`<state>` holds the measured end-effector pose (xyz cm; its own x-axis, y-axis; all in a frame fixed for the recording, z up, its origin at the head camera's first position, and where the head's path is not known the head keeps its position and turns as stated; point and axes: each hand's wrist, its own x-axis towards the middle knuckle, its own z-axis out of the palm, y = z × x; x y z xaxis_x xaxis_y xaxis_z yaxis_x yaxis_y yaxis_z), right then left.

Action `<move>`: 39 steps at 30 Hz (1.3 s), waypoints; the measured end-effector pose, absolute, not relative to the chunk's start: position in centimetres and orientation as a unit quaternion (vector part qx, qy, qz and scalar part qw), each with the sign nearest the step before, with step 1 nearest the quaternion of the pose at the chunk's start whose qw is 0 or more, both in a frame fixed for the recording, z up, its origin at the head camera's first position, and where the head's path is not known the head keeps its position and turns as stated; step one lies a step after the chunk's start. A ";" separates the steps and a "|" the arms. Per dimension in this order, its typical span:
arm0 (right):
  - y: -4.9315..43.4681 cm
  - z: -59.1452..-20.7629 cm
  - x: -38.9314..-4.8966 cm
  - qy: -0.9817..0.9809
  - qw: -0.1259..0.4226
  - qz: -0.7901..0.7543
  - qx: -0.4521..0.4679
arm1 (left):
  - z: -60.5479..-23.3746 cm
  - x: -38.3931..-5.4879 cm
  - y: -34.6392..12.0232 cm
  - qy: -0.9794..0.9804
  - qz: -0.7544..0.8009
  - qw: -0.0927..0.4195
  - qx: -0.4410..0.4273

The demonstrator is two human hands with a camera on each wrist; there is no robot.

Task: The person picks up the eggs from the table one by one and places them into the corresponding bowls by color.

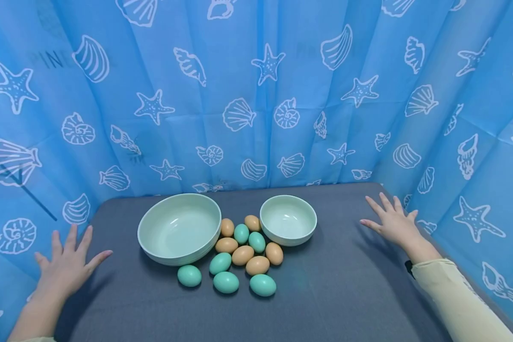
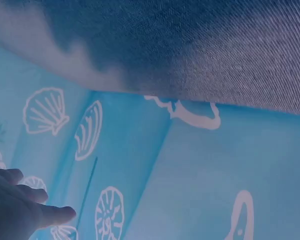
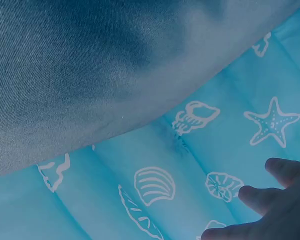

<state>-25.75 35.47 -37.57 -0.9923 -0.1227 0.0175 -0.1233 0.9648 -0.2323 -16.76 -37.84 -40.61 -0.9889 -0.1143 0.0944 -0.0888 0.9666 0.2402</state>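
My left hand (image 1: 64, 273) hovers with spread fingers over the table's left edge, holding nothing. On the far right my right hand (image 1: 395, 225) is likewise spread, its palm above the cloth and touching no object. Between them stand a large pale green bowl (image 1: 179, 228) and, to its right, a smaller pale green bowl (image 1: 288, 218); both look bare inside. Several brown eggs (image 1: 242, 255) and several green eggs (image 1: 226, 282) lie loose on the table, between the bowls and in front of them. Only fingers and part of each hand show in the wrist views.
A dark grey cloth covers the table (image 1: 325, 289). Behind it and along both sides hangs a blue curtain (image 1: 265, 118) printed with white shells and starfish. The green egg nearest the front (image 1: 262, 285) lies right of the others in its row.
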 end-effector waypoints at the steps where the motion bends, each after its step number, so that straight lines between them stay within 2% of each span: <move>1: 35.5 -37.6 -25.7 -0.991 0.003 0.121 0.063 | -40.6 -16.8 -37.8 -0.990 -0.122 0.055 0.049; 5: 35.1 -37.6 -25.5 -0.988 0.010 0.139 0.062 | -40.7 -16.9 -37.2 -0.983 -0.164 0.073 0.035; 10: 34.2 -37.6 -24.9 -0.983 0.032 0.171 0.054 | -40.4 -17.4 -35.9 -0.948 -0.306 0.090 0.011; 18: 32.0 -38.0 -23.8 -0.967 0.101 0.214 0.094 | -39.0 -18.8 -32.5 -0.856 -0.505 0.028 0.107; 25: 30.3 -38.4 -22.7 -0.957 0.113 0.247 0.106 | -39.2 -20.4 -30.5 -0.710 -0.684 -0.011 0.165; 33: 28.9 -39.0 -21.8 -0.948 0.108 0.279 0.109 | -40.0 -22.1 -30.1 -0.655 -0.741 -0.039 0.141; 39: 27.8 -39.1 -21.5 -0.929 0.124 0.310 0.161 | -40.4 -22.3 -30.5 -0.664 -0.737 -0.058 0.111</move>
<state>-21.50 27.76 -39.08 -0.9177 -0.2214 0.3298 -0.3751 0.7561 -0.5363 -22.31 -30.47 -40.36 -0.9684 -0.0626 -0.2414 -0.2336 -0.1116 0.9659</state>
